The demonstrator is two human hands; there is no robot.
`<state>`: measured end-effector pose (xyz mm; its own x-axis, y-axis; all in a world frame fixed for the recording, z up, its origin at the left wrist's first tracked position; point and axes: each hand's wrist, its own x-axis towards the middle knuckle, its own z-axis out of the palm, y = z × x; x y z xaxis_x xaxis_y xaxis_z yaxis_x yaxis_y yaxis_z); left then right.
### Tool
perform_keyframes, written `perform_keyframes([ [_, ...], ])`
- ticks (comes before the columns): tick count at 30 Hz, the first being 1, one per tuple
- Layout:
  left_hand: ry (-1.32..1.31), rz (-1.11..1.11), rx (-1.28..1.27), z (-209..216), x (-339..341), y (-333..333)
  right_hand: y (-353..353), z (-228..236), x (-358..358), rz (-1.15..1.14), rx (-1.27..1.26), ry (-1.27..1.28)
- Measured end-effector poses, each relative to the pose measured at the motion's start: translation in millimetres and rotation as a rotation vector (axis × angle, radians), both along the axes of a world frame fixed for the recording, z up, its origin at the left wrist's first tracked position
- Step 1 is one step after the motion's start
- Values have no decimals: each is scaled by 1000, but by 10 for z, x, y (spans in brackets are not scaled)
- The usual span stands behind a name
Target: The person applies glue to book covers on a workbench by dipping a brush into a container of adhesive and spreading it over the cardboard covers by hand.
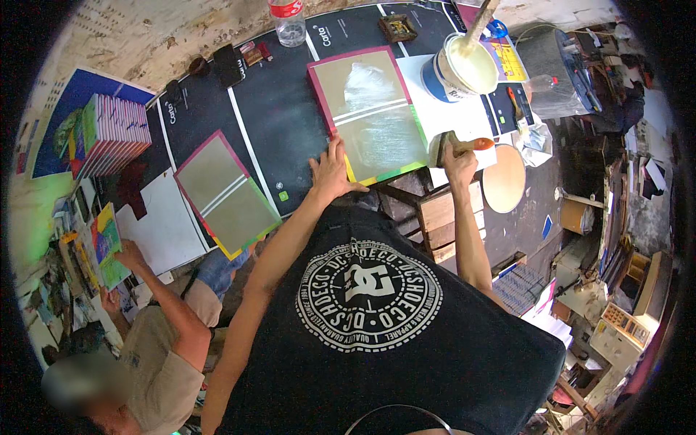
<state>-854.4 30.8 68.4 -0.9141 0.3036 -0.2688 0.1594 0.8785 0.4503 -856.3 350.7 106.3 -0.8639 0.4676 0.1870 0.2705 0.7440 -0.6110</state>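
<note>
A stack of grey-brown sheets (373, 119) with coloured borders lies in front of me, two white stripes across its middle. White, wet-looking paste is smeared over both halves of the top sheet. My left hand (332, 170) braces the stack's lower left corner with fingers spread, thumb along the near edge. In my right hand (461, 165) is a wide brush (478, 144) with an orange-ended handle, bristles pointing left, just off the stack's right edge. Behind it stands a white and blue bucket (436, 78) of cream-coloured paste, a wooden stick (478, 27) leaning in it.
A similar bordered sheet (230, 196) lies left on the black tabletop (279, 123). A co-worker (156, 348) there holds a colourful booklet (109, 246) near a book stack (116, 134). A plastic bottle (290, 29) stands at the back; a round-topped stool (504, 179) is right.
</note>
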Motion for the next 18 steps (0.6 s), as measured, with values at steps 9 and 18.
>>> perform_keyframes([
  [9, -38, 1, -16, 120, -16, 14, -195, 130, 195, 58, 8, -321],
  [18, -51, -21, -41, 146, -44, 39, -169, 213, -298, 325, -80, -158],
])
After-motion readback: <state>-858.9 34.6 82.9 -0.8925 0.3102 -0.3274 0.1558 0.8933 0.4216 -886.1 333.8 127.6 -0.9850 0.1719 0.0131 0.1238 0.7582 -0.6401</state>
